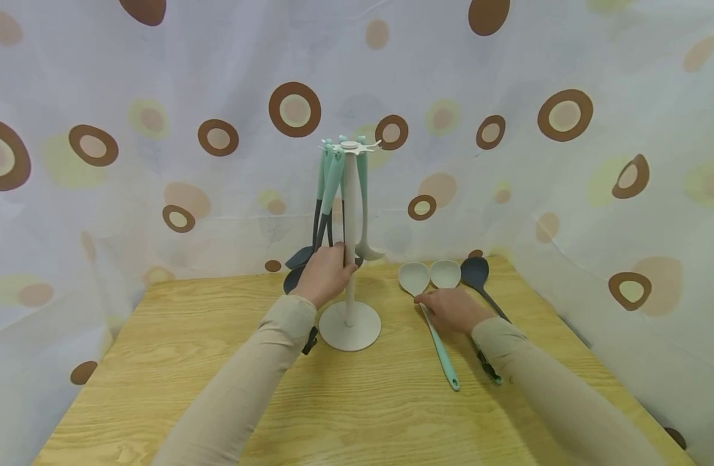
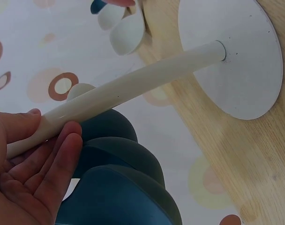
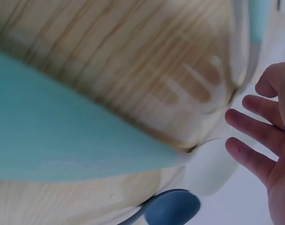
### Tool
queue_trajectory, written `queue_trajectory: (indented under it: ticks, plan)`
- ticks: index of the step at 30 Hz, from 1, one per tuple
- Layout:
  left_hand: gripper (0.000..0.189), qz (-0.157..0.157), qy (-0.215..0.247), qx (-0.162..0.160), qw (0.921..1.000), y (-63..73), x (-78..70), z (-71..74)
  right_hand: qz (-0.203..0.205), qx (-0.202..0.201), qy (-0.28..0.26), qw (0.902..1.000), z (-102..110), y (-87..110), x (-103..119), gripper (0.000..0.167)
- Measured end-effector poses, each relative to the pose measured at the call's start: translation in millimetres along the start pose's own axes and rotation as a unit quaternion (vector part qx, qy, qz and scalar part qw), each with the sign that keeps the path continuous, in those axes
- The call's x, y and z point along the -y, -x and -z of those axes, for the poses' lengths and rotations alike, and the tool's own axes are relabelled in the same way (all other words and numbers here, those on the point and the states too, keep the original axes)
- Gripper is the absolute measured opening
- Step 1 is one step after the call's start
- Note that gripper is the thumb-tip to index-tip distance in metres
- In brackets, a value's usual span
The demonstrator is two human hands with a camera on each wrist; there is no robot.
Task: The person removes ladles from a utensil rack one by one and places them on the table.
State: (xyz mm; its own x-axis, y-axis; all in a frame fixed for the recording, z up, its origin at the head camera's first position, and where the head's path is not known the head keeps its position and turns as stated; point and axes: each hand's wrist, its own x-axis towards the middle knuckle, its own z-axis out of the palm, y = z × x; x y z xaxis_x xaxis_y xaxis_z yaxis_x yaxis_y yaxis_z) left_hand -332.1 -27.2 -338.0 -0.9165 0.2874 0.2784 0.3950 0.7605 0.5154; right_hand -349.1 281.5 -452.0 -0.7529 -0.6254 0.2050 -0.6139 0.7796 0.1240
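My left hand point(image 1: 326, 273) holds the white pole of a round-based utensil stand point(image 1: 350, 207), thumb on one side and fingers on the other. Mint-handled utensils hang from the stand's top hooks: several with dark heads point(image 2: 116, 197) close beside that hand, and a pale ladle point(image 1: 368, 251) behind the pole. On the right, my right hand point(image 1: 452, 309) is over two pale spoons, its fingertips right at the neck of the left pale spoon point(image 1: 414, 278). In the right wrist view its fingers are spread with nothing between them. The other pale spoon point(image 1: 445, 274) is partly hidden beneath the hand.
A dark spoon point(image 1: 475, 270) lies to the right of the pale spoons, its handle running under the right forearm. The wooden table point(image 1: 176, 362) ends at a spotted curtain point(image 1: 228, 194) at the back and both sides.
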Motion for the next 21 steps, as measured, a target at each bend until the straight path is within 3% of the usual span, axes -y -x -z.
queue_trajectory:
  ticks: [12,21]
  plan:
    - [0.022,0.000,-0.013,-0.016,0.9998,0.3,-0.6,-4.3,0.007,-0.040,-0.049,0.9980,41,-11.4,37,0.020]
    - [0.019,0.003,-0.030,-0.039,0.9988,10.1,-5.4,-7.5,0.032,-0.073,-0.058,0.9951,55,-15.5,59,0.019]
